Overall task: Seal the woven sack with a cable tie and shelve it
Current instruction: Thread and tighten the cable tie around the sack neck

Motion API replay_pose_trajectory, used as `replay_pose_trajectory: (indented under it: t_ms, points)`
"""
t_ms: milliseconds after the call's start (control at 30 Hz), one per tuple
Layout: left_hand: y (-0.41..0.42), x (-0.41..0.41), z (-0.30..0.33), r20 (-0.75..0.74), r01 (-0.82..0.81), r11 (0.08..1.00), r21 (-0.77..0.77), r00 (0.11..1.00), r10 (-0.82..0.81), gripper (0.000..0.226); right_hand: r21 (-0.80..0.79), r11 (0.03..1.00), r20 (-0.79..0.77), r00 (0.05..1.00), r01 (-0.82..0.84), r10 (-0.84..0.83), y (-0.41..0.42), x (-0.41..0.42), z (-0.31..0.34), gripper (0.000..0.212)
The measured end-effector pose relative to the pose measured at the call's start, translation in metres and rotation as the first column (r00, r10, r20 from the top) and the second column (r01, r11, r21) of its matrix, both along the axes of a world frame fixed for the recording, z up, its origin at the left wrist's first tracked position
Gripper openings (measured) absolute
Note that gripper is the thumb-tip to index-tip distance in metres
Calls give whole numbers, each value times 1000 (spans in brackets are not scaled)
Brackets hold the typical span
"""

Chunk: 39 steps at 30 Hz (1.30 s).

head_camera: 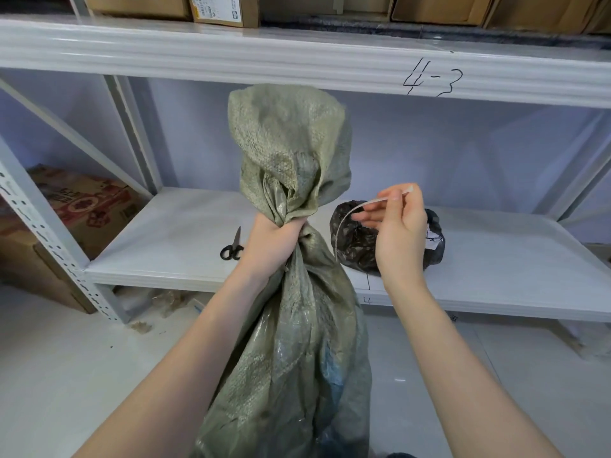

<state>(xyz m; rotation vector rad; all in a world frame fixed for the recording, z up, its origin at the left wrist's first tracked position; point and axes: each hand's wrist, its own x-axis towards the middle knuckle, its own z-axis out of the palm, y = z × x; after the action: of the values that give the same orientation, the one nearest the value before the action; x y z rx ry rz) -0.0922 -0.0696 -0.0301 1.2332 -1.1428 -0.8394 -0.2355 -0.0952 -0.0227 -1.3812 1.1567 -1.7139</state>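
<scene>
At the far left, a printed cardboard box (89, 206) with red graphics sits behind the perforated grey upright (49, 246) of the shelving; its lettering is too blurred to read. On the white lower shelf (172, 239) lies a pair of black-handled scissors (233, 247), blades pointing away toward the back wall.

Just right of the scissors, the left hand (272, 241) has its grip clamped tight round the gathered neck of the green woven sack (297, 342). The sack hangs in front of the shelf with its long axis upright: the loose mouth stands above the fist, the full body drops below toward the floor.

To the right, the right hand (398, 226) pinches a pale cable tie (350, 214) between thumb and fingers, near one end. The tie runs leftward from the fingers, then curves down, its free end pointing at the shelf, beside the sack but not around it.

Behind that hand a black bag (357, 242) rests on the shelf, bearing a white label that cannot be read.

Above, the upper shelf beam (231, 54) carries handwritten "4-3", and brown cartons (224, 8) stand on top.
</scene>
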Motion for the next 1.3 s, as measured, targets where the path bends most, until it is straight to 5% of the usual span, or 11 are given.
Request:
replay_pose_trajectory:
  t_ms: [133,300,467,633,833,1067,1300]
  points:
    - [4,-2,3,-52,134,989,-55,989,-137,13,-60,997,-143,989,-55,46,8,14,-1,27]
    - [4,1,6,-52,141,986,-92,988,-146,35,-160,976,-399,914,-150,75,21,36,-15,14]
    - [10,-3,7,-17,117,989,-85,993,-119,23,-141,979,-381,921,-146,83,22,36,-13,14]
    - [10,-5,0,397,-82,995,62,916,51,31,-56,991,-355,930,-119,91,22,32,-18,19]
    - [8,2,2,638,-116,991,-65,759,131,41,-60,988,-333,936,-140,113,23,28,-20,24]
    - [5,14,0,539,-33,992,119,842,-37,57,-21,976,-252,946,-218,206,21,23,-19,17]
    - [5,9,1,757,-81,997,-10,651,60,48,-128,977,-391,914,-171,109,20,20,-17,8]
